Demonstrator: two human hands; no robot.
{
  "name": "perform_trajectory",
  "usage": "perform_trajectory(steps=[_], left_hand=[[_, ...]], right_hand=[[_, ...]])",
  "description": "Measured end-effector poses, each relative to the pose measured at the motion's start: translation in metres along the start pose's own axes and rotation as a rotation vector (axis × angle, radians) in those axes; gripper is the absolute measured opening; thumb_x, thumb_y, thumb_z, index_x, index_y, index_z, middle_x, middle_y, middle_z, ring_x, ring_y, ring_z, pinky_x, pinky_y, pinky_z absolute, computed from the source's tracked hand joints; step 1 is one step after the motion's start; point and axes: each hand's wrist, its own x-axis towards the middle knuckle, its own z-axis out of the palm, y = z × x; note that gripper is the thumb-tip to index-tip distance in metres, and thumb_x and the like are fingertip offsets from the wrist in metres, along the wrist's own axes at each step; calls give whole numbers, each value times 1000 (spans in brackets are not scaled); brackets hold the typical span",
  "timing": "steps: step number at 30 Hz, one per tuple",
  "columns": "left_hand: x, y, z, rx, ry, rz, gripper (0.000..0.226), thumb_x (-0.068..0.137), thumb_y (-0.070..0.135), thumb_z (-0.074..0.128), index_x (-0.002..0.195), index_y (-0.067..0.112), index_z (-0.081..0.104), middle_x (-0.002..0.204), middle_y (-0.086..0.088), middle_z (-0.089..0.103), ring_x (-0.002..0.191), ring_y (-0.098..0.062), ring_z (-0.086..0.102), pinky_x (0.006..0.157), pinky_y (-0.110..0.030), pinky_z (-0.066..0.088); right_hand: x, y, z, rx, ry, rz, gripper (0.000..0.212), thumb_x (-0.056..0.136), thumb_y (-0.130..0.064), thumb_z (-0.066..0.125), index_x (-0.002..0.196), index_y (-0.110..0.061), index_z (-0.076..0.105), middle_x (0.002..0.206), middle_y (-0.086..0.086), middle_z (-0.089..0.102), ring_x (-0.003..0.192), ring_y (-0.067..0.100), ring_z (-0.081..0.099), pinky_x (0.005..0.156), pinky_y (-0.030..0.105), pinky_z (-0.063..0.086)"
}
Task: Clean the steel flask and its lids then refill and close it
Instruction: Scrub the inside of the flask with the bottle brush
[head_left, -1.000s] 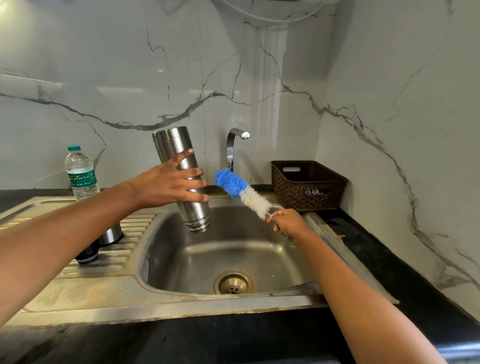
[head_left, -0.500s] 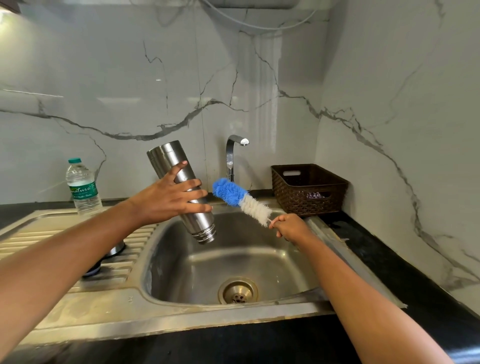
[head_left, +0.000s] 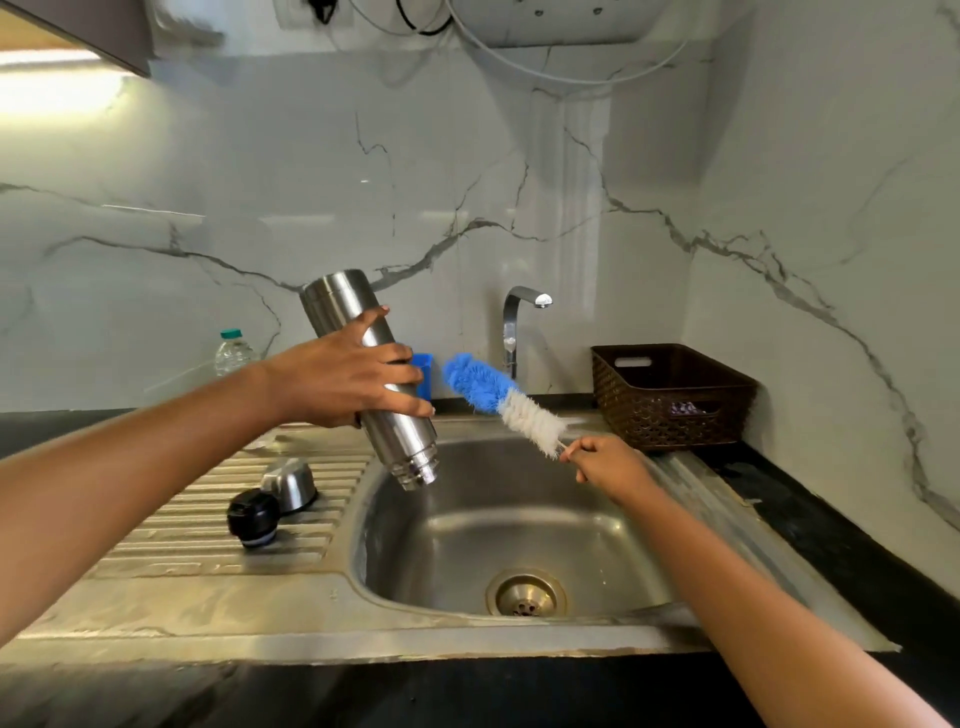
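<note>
mid-clean: left hand fingers wrapped round steel flask, mouth tipped down over sink; right hand pinches bottle brush handle. next, likely: turn mouth brushward, insert.

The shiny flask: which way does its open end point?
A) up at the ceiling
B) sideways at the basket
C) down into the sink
C: the left hand holds the flask tilted, its threaded neck lowest, over the sink.

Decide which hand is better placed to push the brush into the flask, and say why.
Right. The right hand holds the brush, its bristles near the flask; the left hand grips the flask mouth-down.
</note>
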Motion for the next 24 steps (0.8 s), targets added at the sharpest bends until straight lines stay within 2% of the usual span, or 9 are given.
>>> perform_trajectory(steps=[3,5,8,11,12,14,16,18,24], left_hand=[[-35,-23,-9,20,-97,-7,84,53,31,86,127,37,49,113,-3,63,107,-28,60,95,-66,32],[-58,-34,-12,40,-168,-18,85,49,32,87,126,37,51,111,-3,64,105,-29,61,93,-65,33],[-92,-43,-7,50,-243,-16,84,45,32,89,122,36,55,107,-2,65,100,-29,61,92,-63,34],[-123,-46,5,91,-312,-37,82,44,34,89,119,37,55,104,-1,66,99,-30,61,95,-61,31],[-131,-45,7,97,-359,-63,80,48,36,87,120,38,54,107,0,66,102,-30,60,96,-62,29],[-145,-39,18,102,-475,-116,72,69,40,75,131,43,40,124,3,57,119,-29,50,103,-62,20],[-154,-29,27,86,-706,-154,66,88,35,58,141,44,20,143,4,39,135,-27,31,109,-61,6],[-156,-17,33,83,-865,-128,66,92,27,55,144,40,17,149,1,30,140,-27,22,110,-62,0],[-161,6,66,59,-900,-103,63,93,16,54,144,35,22,150,-5,29,143,-29,16,111,-61,-6]], right_hand=[[0,-26,17,104,4,-23,18,94,-21,50,89,-19,68,64,-2,57,59,9,47,57,27,35],[1,-40,33,171,6,-3,19,94,-20,50,87,-17,68,62,-1,57,56,10,45,58,27,34],[0,-52,61,279,-2,47,24,94,-17,50,75,-23,64,61,0,56,52,10,42,54,25,33],[-4,-56,82,306,-3,50,23,94,-18,47,79,-25,64,65,-1,57,54,11,45,54,25,36],[-5,-56,87,291,-5,42,21,94,-19,48,84,-24,65,67,-1,59,58,11,49,57,27,38],[-5,-52,93,259,-7,21,18,94,-22,49,90,-23,67,70,-1,61,65,12,53,64,30,41],[-5,-48,94,221,-13,5,17,94,-24,50,92,-24,67,72,0,62,67,13,54,67,32,42],[-3,-44,94,180,-4,0,17,94,-26,50,93,-25,67,72,0,62,67,13,54,68,32,43],[-1,-45,96,80,-13,-31,17,96,-27,48,97,-25,65,73,-2,62,67,11,55,65,30,42]])
